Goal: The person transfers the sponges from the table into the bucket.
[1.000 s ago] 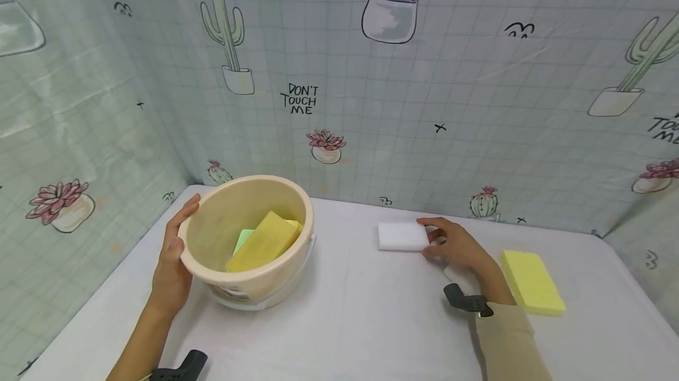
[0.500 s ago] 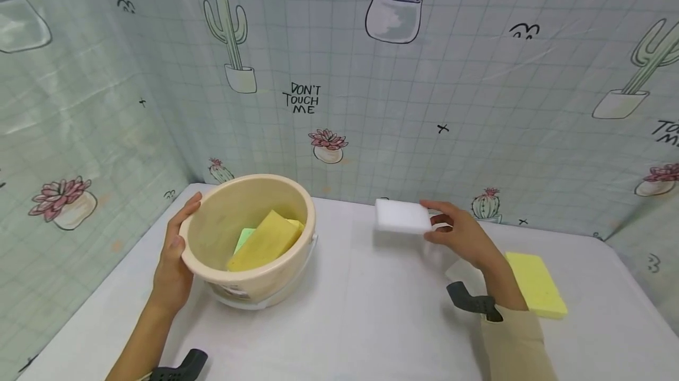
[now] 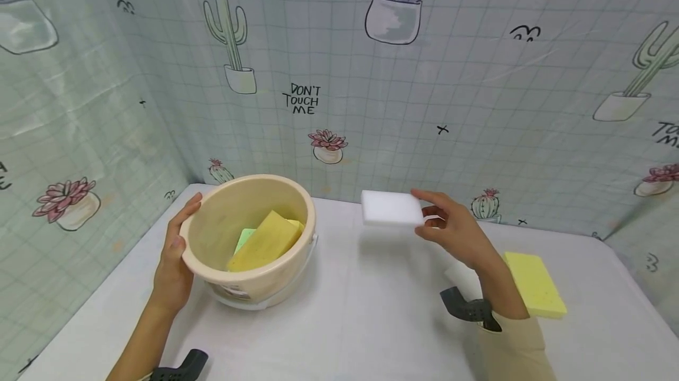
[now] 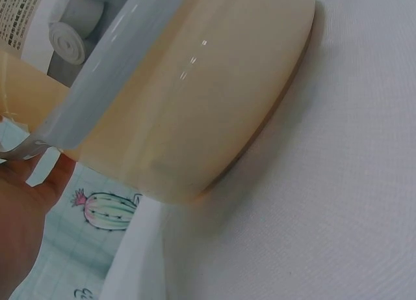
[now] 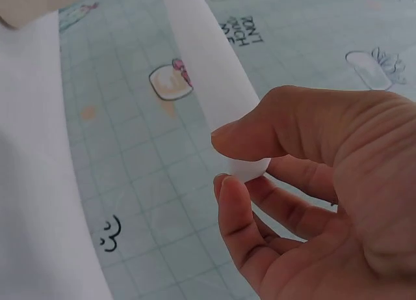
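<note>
My left hand (image 3: pixel 174 263) holds the cream bucket (image 3: pixel 299 260) by the left side of its rim, and the bucket leans toward me. Inside it lie a yellow sponge (image 3: pixel 262 242), a bit of another yellow piece and a light green piece (image 3: pixel 243 238). To the right, my right hand (image 3: pixel 460 233) pinches a white sponge (image 3: pixel 391 208) by its right end, above the table. The right wrist view shows the thumb on one face of the white sponge (image 5: pixel 211 66) and fingers behind it. In the left wrist view, the bucket's grey handle (image 4: pixel 117 72) crosses its wall.
A yellow sponge (image 3: pixel 534 283) lies on the white table (image 3: pixel 361 322) beyond my right forearm, which covers part of it. Another white block (image 3: pixel 460 275) lies partly hidden under the right wrist. Cactus-printed curtain (image 3: pixel 371 104) stands behind the table and at its sides.
My right hand has lifted the white sponge off the table and moved it slightly left, toward the bucket. The left hand and the bucket have stayed in place.
</note>
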